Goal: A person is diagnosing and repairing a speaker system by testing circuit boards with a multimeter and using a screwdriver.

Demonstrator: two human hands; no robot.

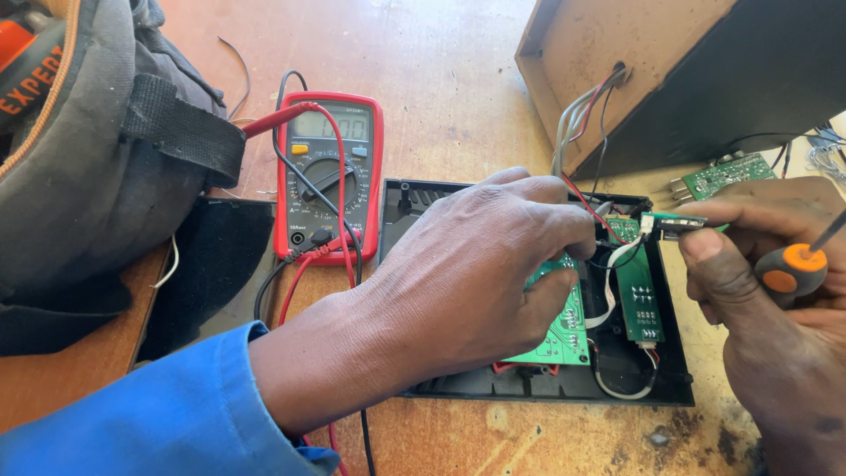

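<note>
A scuffed, reddish-brown wooden worktop (458, 79) fills the scene. At far left, a grey fabric tool bag (97, 150) with an orange-trimmed opening slumps over the worktop's edge, a black strap across its side. Just to its right lies a red-cased multimeter (330, 176), its dial in the middle and its red and black test leads (304, 256) looping down toward the near edge.

Beside the meter sits an open black plastic casing (656, 370), shallow and tray-like, holding green circuit boards (636, 291) joined by white, red and black wires. The left hand (467, 291), reaching out of a blue sleeve (150, 414), lies across the casing's left half, covering most of one board; its fingers curl in toward the wires at the casing's top, but what they grip, if anything, is hidden beneath the knuckles.

At the casing's upper right corner, the right hand (775, 291) pinches a small green board with a metal connector (674, 226) between thumb and forefinger, holding it just above the casing's rim. The same hand keeps a screwdriver with an orange-and-black handle (793, 269) tucked against its palm.

Behind, a brown wooden box (617, 62) stands with a bundle of wires emerging from a hole in its panel, and another green board (727, 174) lies near it.
</note>
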